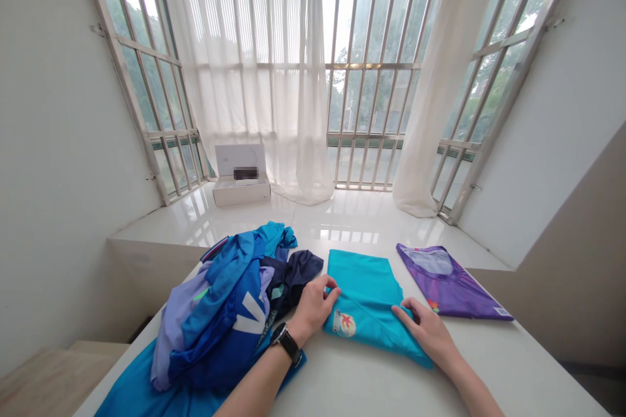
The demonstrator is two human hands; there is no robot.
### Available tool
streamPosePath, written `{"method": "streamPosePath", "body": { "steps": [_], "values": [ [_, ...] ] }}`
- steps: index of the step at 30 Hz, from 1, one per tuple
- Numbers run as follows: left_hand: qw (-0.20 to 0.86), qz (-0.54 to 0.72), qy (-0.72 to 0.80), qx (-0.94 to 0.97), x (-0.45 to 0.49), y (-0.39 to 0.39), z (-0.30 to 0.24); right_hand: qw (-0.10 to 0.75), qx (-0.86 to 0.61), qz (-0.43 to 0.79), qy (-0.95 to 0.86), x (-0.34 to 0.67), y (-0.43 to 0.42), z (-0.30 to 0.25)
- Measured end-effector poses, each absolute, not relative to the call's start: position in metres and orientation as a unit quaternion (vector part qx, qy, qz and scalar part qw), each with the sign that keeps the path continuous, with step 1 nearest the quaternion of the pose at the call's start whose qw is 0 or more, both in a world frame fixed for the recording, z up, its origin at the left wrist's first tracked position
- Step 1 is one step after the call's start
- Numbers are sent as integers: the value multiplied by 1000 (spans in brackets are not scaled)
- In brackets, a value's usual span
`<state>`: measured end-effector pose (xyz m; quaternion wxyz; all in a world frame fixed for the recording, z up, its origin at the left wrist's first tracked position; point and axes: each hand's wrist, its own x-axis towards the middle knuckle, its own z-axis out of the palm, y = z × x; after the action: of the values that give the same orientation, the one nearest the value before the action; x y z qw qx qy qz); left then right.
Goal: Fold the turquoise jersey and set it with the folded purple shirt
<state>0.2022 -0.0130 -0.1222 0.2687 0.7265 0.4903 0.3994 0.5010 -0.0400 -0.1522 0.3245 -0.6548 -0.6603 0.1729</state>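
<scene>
From my remote feed, my left hand (315,307), with a black wristwatch (285,343), and my right hand (424,332) are apart, their fingers curled onto opposite edges of the folded teal shirt (360,300) at lower centre, on the white table (342,384). A heap of blue garments (218,319) touches my left wrist's side; a folded purple shirt (452,287) lies right. A white box (241,186) sits upper left of centre on the glossy tiled ledge (205,221).

A teal T-shirt (359,300) lies folded flat mid-counter (513,371), a round star emblem (344,324) showing near its lower left corner, its folded edges under the fingers of the left hand (315,306) and right hand (425,332).
</scene>
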Motion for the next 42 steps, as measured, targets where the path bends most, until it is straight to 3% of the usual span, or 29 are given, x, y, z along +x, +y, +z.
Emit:
{"method": "streamPosePath", "body": {
  "steps": [23, 29, 33, 37, 42],
  "values": [
    [227, 396, 494, 740, 203, -13, -127, 322, -666, 195, -643, 498, -43, -143],
    [69, 331, 491, 803, 204, -18, -123, 364, -655, 187, -635, 497, -42, -146],
    [16, 272, 455, 848, 203, -17, -122, 405, -635, 165, -637, 498, -42, -150],
    [30, 224, 462, 857, 202, -17, -121, 417, -611, 131, -660, 499, -44, -151],
    [60, 209, 487, 846, 203, -19, -116, 430, -561, -36, -707, 492, -57, -140]
  ]
}}
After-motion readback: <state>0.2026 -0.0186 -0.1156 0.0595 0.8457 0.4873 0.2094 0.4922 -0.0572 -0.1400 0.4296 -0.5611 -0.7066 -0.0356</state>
